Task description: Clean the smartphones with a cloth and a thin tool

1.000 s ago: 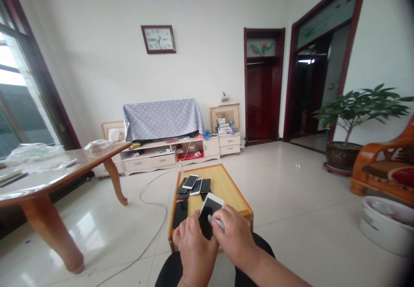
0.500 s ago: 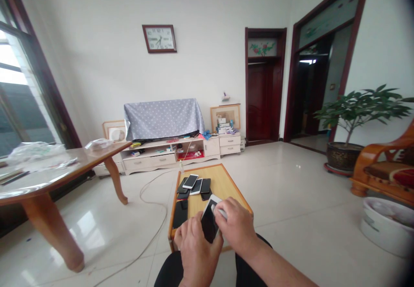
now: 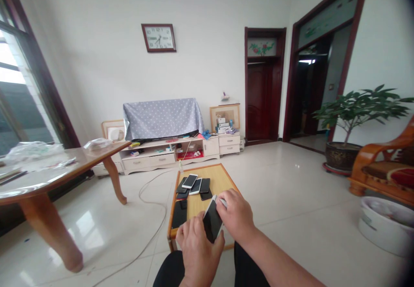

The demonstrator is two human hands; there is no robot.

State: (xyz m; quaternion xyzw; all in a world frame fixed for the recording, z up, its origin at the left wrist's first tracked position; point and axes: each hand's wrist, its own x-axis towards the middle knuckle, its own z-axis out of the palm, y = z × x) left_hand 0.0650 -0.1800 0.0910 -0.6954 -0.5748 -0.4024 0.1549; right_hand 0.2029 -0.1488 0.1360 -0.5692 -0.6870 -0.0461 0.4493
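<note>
A white-framed smartphone with a dark screen is tilted above the front of the small wooden table. My left hand grips its lower end, thumb on one side and fingers on the other. Bent over the phone's upper right part, my right hand pinches a small white cloth against the screen; the cloth is mostly hidden by the fingers. Beyond my hands, several phones lie overlapping on the tabletop, some white-edged, some black. A larger black phone rests near the left edge.
A long wooden table with plastic bags stands to the left. On the floor a cable runs past the small table. Right of me are a white tub, a potted plant and a wooden seat. A low cabinet lines the back wall.
My right hand has shifted slightly up and right along the phone's screen, with the white cloth. My left hand still grips the phone, and the phones on the table are unmoved.
</note>
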